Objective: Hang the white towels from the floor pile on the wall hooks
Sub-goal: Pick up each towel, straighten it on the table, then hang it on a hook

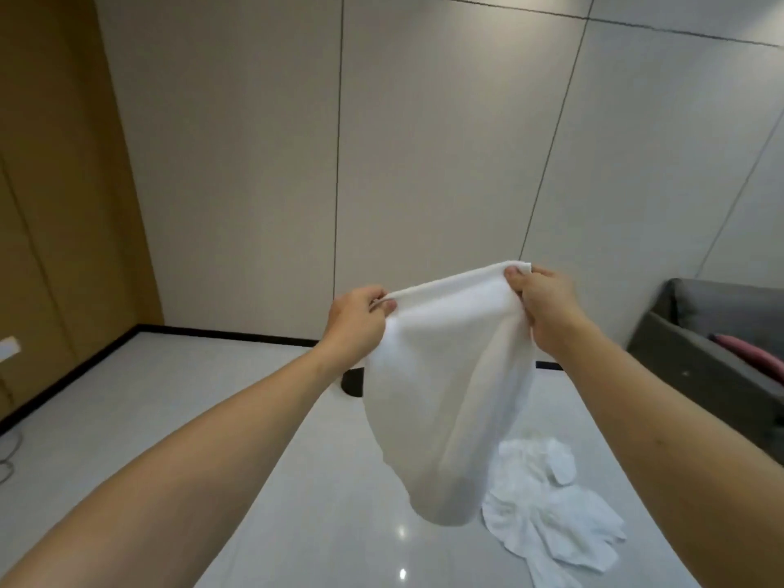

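A white towel (449,384) hangs in the air, its top edge stretched nearly level and pinched at both ends, the cloth sagging below into a soft rounded fold. Under it and to the right, the remaining white towels (547,515) lie crumpled in a pile on the glossy floor (169,418).

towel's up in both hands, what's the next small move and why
Probably lift the towel higher toward the wall. The left hand and right hand pinch its top edge, it hangs free, and no hook shows in view, so look up for one.
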